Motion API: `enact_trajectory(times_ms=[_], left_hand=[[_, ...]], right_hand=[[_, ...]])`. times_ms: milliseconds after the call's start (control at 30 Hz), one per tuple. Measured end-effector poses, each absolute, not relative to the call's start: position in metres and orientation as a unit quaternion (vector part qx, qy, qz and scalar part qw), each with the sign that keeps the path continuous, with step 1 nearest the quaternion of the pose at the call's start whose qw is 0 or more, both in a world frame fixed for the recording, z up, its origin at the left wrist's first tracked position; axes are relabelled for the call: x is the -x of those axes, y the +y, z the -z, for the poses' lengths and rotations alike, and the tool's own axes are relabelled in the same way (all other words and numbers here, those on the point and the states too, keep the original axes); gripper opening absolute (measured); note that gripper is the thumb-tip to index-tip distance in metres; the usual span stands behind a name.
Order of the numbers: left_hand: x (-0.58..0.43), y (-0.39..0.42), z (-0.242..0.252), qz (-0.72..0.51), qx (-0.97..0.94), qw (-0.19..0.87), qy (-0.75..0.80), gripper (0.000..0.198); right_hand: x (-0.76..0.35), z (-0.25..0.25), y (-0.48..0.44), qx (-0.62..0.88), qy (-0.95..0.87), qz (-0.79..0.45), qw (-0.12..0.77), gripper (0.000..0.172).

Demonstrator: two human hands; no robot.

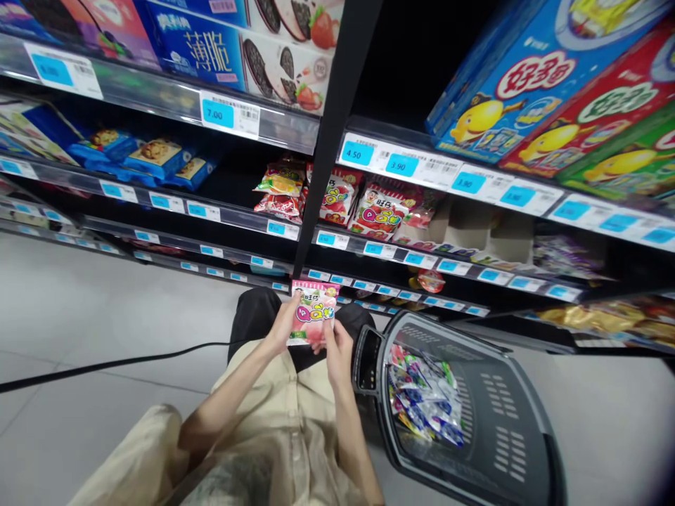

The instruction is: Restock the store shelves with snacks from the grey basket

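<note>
A pink and white candy bag [312, 314] is held upright in front of my knees, its printed face toward me. My left hand [285, 325] grips its left edge, and my right hand [336, 346] pinches its lower right side. Similar red candy bags [377, 213] stand on the shelf ahead, partly in an open carton. To my right a grey basket [490, 414] holds several blue, white and pink packets [427, 397].
Shelves with blue price tags [358, 156] run across the front, divided by a black upright [330, 119]. Large snack boxes [506, 84] stand at upper right. A black cable [121, 362] crosses at left above the grey floor [63, 302].
</note>
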State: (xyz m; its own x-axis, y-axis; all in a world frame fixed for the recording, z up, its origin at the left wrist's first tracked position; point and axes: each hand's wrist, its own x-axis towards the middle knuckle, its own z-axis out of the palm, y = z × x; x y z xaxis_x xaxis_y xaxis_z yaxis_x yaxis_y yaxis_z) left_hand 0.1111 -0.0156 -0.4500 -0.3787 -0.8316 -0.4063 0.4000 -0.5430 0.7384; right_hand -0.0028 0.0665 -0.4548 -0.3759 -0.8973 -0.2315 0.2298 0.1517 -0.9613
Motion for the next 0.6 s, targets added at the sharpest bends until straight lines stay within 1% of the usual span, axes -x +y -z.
enact_trajectory(times_ms=[167, 300, 367, 433, 500, 600], left_hand=[[-0.113, -0.021, 0.453, 0.769, -0.429, 0.392, -0.265, 0.076], [-0.113, -0.026, 0.453, 0.726, -0.462, 0.422, -0.285, 0.073], [-0.116, -0.030, 0.452, 0.702, -0.472, 0.435, -0.308, 0.069], [-0.121, -0.035, 0.452, 0.678, -0.475, 0.448, -0.338, 0.063], [-0.125, -0.041, 0.451, 0.659, -0.469, 0.467, -0.357, 0.057], [-0.128, -0.048, 0.447, 0.681, -0.436, 0.504, -0.303, 0.047]], right_hand=[[0.003, 0.455, 0.068, 0.270, 0.583, 0.599, 0.477, 0.046], [0.002, 0.459, 0.070, 0.249, 0.579, 0.623, 0.463, 0.057], [0.000, 0.462, 0.070, 0.247, 0.578, 0.634, 0.451, 0.057], [-0.003, 0.465, 0.070, 0.249, 0.586, 0.639, 0.432, 0.051], [-0.007, 0.466, 0.070, 0.258, 0.603, 0.646, 0.391, 0.043], [-0.017, 0.462, 0.075, 0.331, 0.618, 0.656, 0.278, 0.022]])
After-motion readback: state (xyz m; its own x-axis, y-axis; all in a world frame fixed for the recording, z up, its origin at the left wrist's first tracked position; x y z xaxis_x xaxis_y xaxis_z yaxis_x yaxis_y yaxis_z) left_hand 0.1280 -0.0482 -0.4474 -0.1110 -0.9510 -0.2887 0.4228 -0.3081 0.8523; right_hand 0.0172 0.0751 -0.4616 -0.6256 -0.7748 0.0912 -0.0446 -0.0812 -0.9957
